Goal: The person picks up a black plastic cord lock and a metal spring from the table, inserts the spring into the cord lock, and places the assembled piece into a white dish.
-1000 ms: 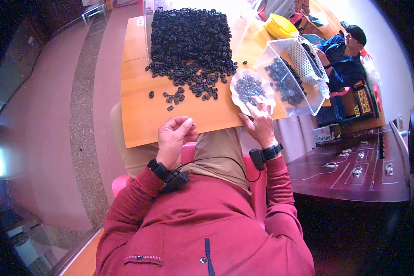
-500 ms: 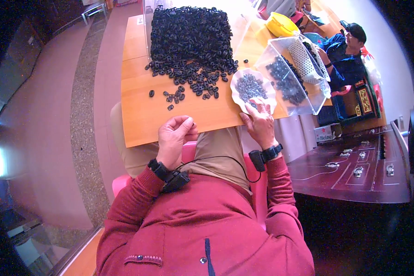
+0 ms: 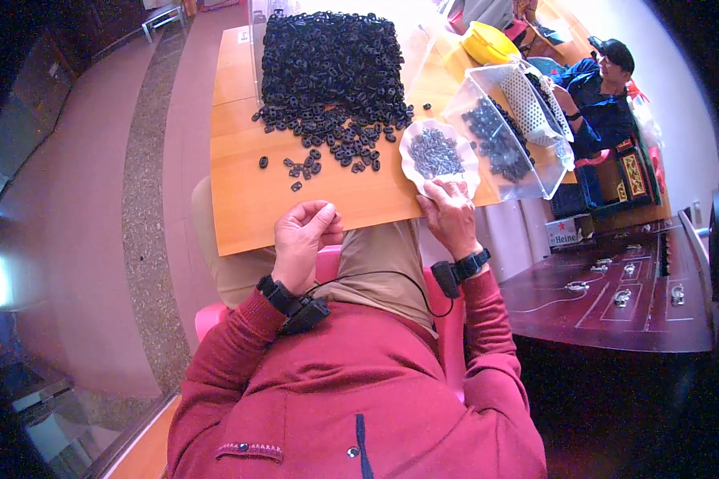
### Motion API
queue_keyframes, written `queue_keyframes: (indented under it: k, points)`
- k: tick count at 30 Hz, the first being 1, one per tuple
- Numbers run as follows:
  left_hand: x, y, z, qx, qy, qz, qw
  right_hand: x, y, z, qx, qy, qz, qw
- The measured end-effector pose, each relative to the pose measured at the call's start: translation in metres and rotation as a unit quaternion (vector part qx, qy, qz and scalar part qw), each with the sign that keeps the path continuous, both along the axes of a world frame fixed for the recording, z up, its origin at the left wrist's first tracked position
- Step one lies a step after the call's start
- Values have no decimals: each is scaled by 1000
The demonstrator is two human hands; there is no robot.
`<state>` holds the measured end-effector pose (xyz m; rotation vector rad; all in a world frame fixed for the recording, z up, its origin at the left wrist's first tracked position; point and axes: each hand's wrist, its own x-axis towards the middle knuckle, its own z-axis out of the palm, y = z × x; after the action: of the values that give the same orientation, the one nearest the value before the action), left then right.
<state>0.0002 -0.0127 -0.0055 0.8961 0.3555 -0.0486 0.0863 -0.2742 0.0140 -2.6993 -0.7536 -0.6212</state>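
My left hand (image 3: pixel 306 231) hovers by the table's near edge, thumb and fingers pinched together. A tiny dark bit shows at the fingertips, too small to name. At the near rim of a white scalloped dish (image 3: pixel 407 166), my right hand (image 3: pixel 453 209) has its fingers curled and drawn together; what they hold, if anything, is hidden. Small shiny grey metal pieces (image 3: pixel 435 152) lie in the dish. Beyond my left hand, several small black oval parts with holes (image 3: pixel 315 162) are scattered, spilling from a large heap of the same parts (image 3: pixel 331 68).
A clear plastic bin (image 3: pixel 545 182) with small black parts stands right of the dish, a white perforated basket (image 3: pixel 527 100) leaning in it. A yellow container (image 3: pixel 489 43) sits behind. At the far right works another person (image 3: pixel 603 96). The wooden table (image 3: pixel 240 203) ends just before me.
My right hand has drawn back slightly toward me, its fingers moving from over the metal pieces to the dish's near rim. My left hand has stayed in place.
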Motion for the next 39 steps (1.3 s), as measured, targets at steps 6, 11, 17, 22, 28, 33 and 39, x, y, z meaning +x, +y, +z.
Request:
queue_keyframes:
  k: [6, 11, 17, 22, 28, 33, 39]
  points:
    - [0, 0, 0, -2, 0, -2, 1000, 1, 2, 1, 23, -12, 21, 999]
    - [0, 0, 0, -3, 3, 0, 1000, 4, 2, -4, 58, -5, 41, 997]
    - [-1, 0, 2, 2, 17, 1, 1000, 5, 1, -8, 86, -11, 60, 994]
    - [1, -1, -4, -22, 7, -10, 1000, -7, 21, 6, 214, 31, 45, 975]
    - [0, -1, 0, -14, 9, -18, 1000, -19, 54, 8, 357, 309, 28, 881]
    - [1, -2, -2, -43, 14, -26, 999, -20, 77, -12, 436, 416, 107, 791]
    - [2, 1, -3, -63, 21, -32, 997, -27, 97, -13, 477, 451, 151, 739]
